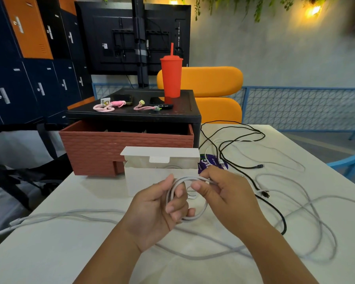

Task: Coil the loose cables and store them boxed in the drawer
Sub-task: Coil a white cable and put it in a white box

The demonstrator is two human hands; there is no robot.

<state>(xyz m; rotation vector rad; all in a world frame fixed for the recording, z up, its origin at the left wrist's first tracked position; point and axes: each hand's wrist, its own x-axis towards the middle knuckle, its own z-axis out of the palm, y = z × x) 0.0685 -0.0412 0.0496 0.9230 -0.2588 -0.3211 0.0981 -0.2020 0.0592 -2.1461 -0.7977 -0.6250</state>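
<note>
Left hand (152, 214) grips a small ring of white cable (193, 218) in the middle of my view, and my right hand (225, 193) pinches the same cable at the top of the ring, so I think I am coiling. Its long tail (209, 257) lies loose on the table (70, 201) from 8 o'clock round to 4 o'clock, so next I should wind more of it onto the ring, slowly, then tuck it into the open white box (143, 181) at 12 o'clock, in front of the open red drawer (111, 152); the black cable (283, 222) at 2 o'clock waits.
</note>
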